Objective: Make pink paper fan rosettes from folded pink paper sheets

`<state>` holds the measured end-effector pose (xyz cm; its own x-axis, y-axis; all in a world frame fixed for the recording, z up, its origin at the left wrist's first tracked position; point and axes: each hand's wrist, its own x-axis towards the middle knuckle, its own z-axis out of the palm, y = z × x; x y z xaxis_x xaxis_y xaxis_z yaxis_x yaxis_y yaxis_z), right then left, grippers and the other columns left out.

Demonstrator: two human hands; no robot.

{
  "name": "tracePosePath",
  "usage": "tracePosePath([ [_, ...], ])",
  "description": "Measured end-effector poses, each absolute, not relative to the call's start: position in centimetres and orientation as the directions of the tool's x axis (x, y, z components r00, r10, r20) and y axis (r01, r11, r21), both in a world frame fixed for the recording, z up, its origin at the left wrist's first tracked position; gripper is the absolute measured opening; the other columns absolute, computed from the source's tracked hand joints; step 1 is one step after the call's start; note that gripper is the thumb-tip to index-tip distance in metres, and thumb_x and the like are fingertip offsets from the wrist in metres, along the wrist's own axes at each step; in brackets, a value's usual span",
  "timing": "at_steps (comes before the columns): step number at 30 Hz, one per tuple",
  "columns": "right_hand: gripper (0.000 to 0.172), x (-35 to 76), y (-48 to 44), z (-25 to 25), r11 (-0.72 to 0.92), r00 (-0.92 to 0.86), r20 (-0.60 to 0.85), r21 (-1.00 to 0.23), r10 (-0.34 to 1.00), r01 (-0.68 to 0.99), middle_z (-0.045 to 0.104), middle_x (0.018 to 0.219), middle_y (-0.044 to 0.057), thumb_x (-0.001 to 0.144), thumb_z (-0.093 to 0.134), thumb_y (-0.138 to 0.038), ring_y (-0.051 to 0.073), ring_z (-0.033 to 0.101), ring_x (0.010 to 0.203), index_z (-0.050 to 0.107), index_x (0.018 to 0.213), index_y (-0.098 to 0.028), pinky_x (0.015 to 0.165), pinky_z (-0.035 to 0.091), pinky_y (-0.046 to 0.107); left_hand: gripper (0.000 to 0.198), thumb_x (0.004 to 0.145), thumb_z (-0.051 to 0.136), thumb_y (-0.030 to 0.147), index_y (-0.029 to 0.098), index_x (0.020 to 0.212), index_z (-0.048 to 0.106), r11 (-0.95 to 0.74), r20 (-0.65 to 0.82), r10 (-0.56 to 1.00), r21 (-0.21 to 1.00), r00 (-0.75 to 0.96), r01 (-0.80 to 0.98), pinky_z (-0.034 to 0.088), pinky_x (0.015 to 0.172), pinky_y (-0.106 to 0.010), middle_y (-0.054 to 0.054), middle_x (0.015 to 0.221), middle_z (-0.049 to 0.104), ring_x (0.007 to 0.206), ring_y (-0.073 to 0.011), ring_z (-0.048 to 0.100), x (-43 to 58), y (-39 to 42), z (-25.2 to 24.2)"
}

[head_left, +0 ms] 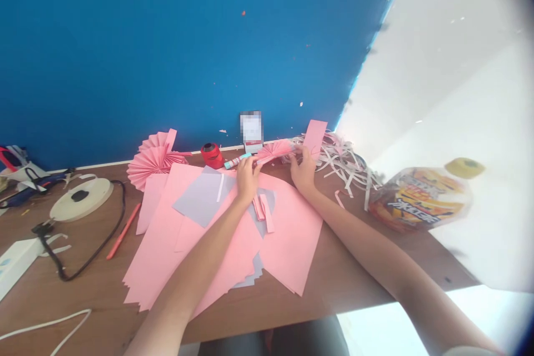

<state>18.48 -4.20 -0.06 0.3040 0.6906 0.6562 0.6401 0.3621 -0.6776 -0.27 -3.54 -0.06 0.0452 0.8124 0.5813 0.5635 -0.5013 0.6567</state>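
Near the back of the table, a pleated pink paper fan [275, 148] stretches between both hands. My left hand [247, 179] pinches its left end, close to a glue stick [236, 161] lying just behind the fingers. At the other end, my right hand [303, 171] has its fingers closed on the fan's edge. Pink paper sheets [287, 239] and a few grey sheets [200, 197] lie spread beneath my arms. Two small folded pink strips [267, 212] rest on them. Behind my right hand stands a pink paper piece [315, 136].
Finished-looking pink fans [152, 158] sit at the back left, near a red roll [212, 156]. White paper shreds [344, 161] are heaped at right, beside a bottle with a yellow cap [421, 197]. A red pen [124, 231], white disc [81, 200] and black cable [119, 222] occupy the left.
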Motion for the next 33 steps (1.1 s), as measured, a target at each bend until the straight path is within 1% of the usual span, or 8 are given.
tracePosePath([
  [6, 0.031, 18.5, -3.6, -0.3, 0.392, 0.279, 0.666, -0.671, 0.692, 0.629, 0.063, 0.112, 0.015, 0.092, 0.039, -0.022, 0.023, 0.06, 0.101, 0.052, 0.12, -0.016, 0.093, 0.045, 0.041, 0.004, 0.086, 0.058, 0.021, 0.02, 0.084, 0.061, -0.461, 0.527, 0.85, 0.748, -0.005, 0.478, 0.044, 0.074, -0.033, -0.005, 0.085, 0.065, 0.08, -0.0207, 0.06, -0.6, -2.9, -0.8],
  [9, 0.032, 18.5, -3.6, -0.3, 0.39, 0.269, 0.666, -0.665, 0.695, 0.637, 0.063, 0.115, 0.015, 0.093, 0.036, -0.02, 0.023, 0.059, 0.104, 0.052, 0.121, -0.017, 0.095, 0.045, 0.042, 0.004, 0.084, 0.058, 0.02, 0.02, 0.082, 0.06, -0.453, 0.522, 0.853, 0.745, -0.005, 0.49, 0.044, 0.074, -0.033, -0.004, 0.083, 0.065, 0.08, -0.0211, 0.06, -0.4, -2.9, -0.9],
  [13, 0.031, 18.6, -3.8, -0.1, 0.364, 0.309, 0.646, -0.692, 0.698, 0.623, 0.063, 0.112, 0.014, 0.093, 0.035, -0.021, 0.023, 0.06, 0.101, 0.053, 0.119, -0.018, 0.091, 0.048, 0.042, 0.004, 0.085, 0.056, 0.021, 0.021, 0.085, 0.06, -0.479, 0.563, 0.826, 0.685, 0.019, 0.55, 0.044, 0.081, -0.036, -0.006, 0.088, 0.063, 0.088, -0.0226, 0.057, 0.1, -3.6, 0.1],
  [15, 0.031, 18.8, -3.8, -0.1, 0.355, 0.343, 0.64, -0.708, 0.687, 0.61, 0.063, 0.111, 0.014, 0.094, 0.034, -0.021, 0.023, 0.059, 0.102, 0.052, 0.118, -0.018, 0.091, 0.048, 0.042, 0.011, 0.087, 0.055, 0.025, 0.021, 0.095, 0.061, -0.503, 0.573, 0.82, 0.709, 0.013, 0.494, 0.044, 0.083, -0.034, -0.007, 0.098, 0.062, 0.093, -0.0215, 0.058, 0.2, -4.0, 0.7],
  [19, 0.026, 18.8, -3.6, -0.2, 0.39, 0.366, 0.628, -0.743, 0.687, 0.544, 0.062, 0.106, 0.012, 0.093, 0.034, -0.021, 0.022, 0.058, 0.101, 0.056, 0.108, -0.018, 0.092, 0.047, 0.042, 0.024, 0.094, 0.045, 0.036, 0.022, 0.109, 0.058, -0.425, 0.482, 0.855, 0.863, -0.193, 0.272, 0.046, 0.081, -0.031, -0.008, 0.111, 0.06, 0.093, -0.0177, 0.059, -0.3, -3.8, 0.8],
  [23, 0.021, 18.2, -3.4, 0.8, 0.472, 0.319, 0.574, -0.811, 0.754, 0.346, 0.06, 0.102, 0.008, 0.091, 0.04, -0.026, 0.02, 0.058, 0.094, 0.057, 0.104, -0.021, 0.084, 0.05, 0.038, 0.023, 0.096, 0.033, 0.035, 0.021, 0.101, 0.052, -0.264, 0.264, 0.865, 0.963, -0.427, 0.061, 0.048, 0.077, -0.031, -0.007, 0.099, 0.06, 0.085, -0.0161, 0.06, -1.3, -2.8, -0.1],
  [29, 0.018, 17.1, -3.9, 3.7, 0.388, 0.066, 0.383, -0.914, 0.921, -0.121, 0.052, 0.077, 0.0, 0.081, 0.049, -0.027, 0.015, 0.051, 0.066, 0.053, 0.098, -0.024, 0.063, 0.046, 0.029, 0.026, 0.094, 0.039, 0.042, 0.022, 0.1, 0.055, -0.281, 0.273, 0.942, 0.96, -0.195, -0.013, 0.047, 0.066, -0.027, -0.005, 0.09, 0.063, 0.076, -0.0147, 0.061, -1.0, -2.6, -0.1],
  [33, 0.018, 16.2, -4.7, 4.4, 0.32, -0.135, 0.349, -0.926, 0.927, -0.199, 0.05, 0.068, -0.003, 0.079, 0.058, -0.03, 0.013, 0.047, 0.058, 0.057, 0.095, -0.024, 0.058, 0.042, 0.028, 0.038, 0.093, 0.04, 0.051, 0.019, 0.103, 0.058, -0.185, 0.204, 0.975, 0.965, 0.089, -0.184, 0.048, 0.066, -0.028, -0.007, 0.091, 0.068, 0.077, -0.0167, 0.064, -0.6, -2.8, 0.6],
])
